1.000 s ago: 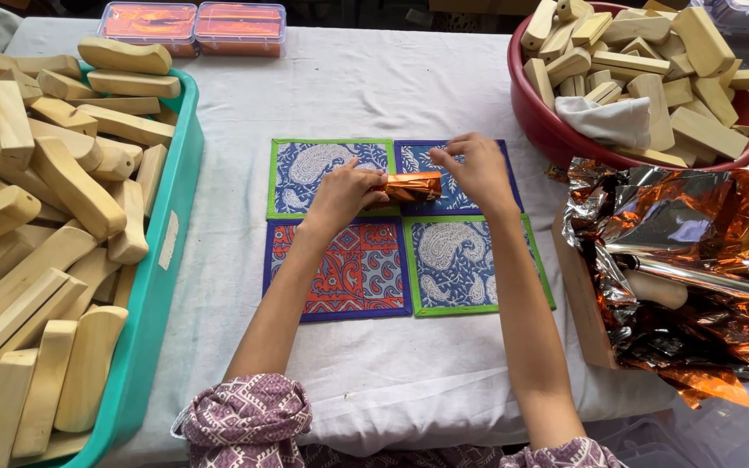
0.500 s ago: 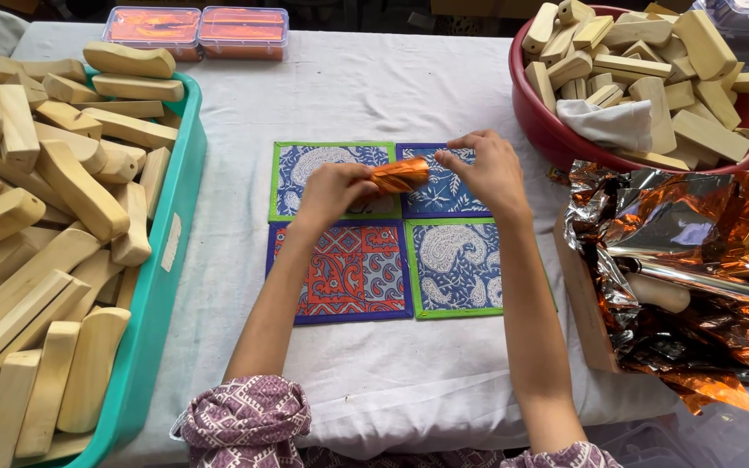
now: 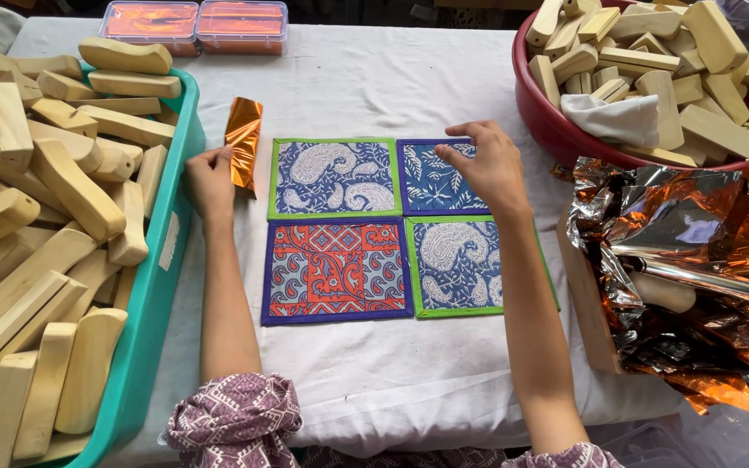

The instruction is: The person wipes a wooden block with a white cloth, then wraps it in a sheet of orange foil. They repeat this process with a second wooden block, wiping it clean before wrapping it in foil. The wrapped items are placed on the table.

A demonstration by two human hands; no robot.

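- Two hands: left hand point(image 3: 210, 180) pinches an orange foil piece point(image 3: 243, 141) beside the teal tray point(image 3: 166, 260).
- Right hand point(image 3: 487, 166) hovers, fingers loosely spread, above the patterned mats point(image 3: 340, 269).
- Best kept flat and uncreased.

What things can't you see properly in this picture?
- Left hand holds an orange foil-wrapped piece; the foil hides what is inside, head view.
- Teal tub of wooden blocks: cut off by the left and bottom edges.
- Red bowl: its top runs off the upper edge.
- Crumpled foil sheets cover most of what lies under them.
- Right hand hides part of a blue mat.
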